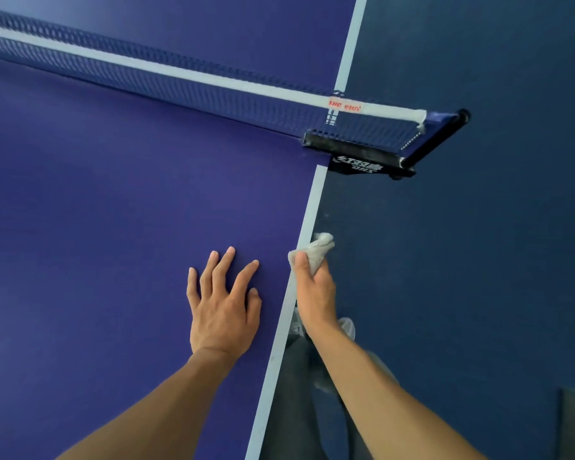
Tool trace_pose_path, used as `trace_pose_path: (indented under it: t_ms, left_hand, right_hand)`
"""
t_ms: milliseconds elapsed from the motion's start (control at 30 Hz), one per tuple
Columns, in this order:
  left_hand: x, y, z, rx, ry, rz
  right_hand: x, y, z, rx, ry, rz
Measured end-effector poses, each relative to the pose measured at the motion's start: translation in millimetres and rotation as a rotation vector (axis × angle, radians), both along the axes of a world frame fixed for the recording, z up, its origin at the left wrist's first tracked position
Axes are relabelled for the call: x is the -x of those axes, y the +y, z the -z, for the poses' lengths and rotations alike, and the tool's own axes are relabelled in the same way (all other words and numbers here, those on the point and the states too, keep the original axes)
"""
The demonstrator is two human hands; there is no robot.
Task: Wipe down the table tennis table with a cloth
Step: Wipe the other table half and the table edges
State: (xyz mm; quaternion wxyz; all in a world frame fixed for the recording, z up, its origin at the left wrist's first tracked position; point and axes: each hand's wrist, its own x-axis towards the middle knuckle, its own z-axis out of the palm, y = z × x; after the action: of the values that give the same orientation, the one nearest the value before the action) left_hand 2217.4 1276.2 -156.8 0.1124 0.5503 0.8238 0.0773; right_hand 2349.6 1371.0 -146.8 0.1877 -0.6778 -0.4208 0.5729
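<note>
The blue table tennis table (97, 210) fills the left of the view, with a white side line (307, 224) along its right edge. My left hand (224, 303) rests flat on the surface, fingers spread, close to that edge. My right hand (314, 290) grips a bunched grey cloth (316, 252) against the table's side edge, thumb on top. Most of the cloth sticks out above my fingers.
The net (180, 81) runs across the top, white tape along its upper edge. Its black clamp post (379, 154) juts out past the table's right side. Dark blue floor (478, 260) lies to the right. My legs and shoes show below my right arm.
</note>
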Motion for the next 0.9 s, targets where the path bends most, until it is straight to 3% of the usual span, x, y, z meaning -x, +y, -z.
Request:
trace_pose_path:
  t_ms: [133,333,533,633,733,900]
  left_hand:
    - [-1.0,2.4,-5.6,0.007,-0.024,-0.021]
    - [0.2,40.0,-31.7,-0.086,-0.079,-0.121]
    - [10.5,197.7,-100.6,-0.510,-0.151,0.037]
    - [14.4,284.0,-125.6,-0.540,-0.164,0.103]
    - [17.6,361.3,-128.8,-0.368,-0.167,0.104]
    - [27.2,469.0,-90.8,-0.049,-0.134,0.184]
  right_hand:
    - [-20.9,21.4,-28.1,-0.038,-0.043,-0.009]
    - [-33.4,90.7,-80.2,-0.285,0.062,0.012]
    - [-58.5,200.5,-148.2,-0.572,0.201,0.118]
    - [-80.7,269.2,-163.1,-0.657,0.184,0.122]
    - [-96.8,338.7,-152.6,-0.550,0.086,-0.049]
    - [-83.4,413.0,-82.9,-0.080,-0.019,-0.663]
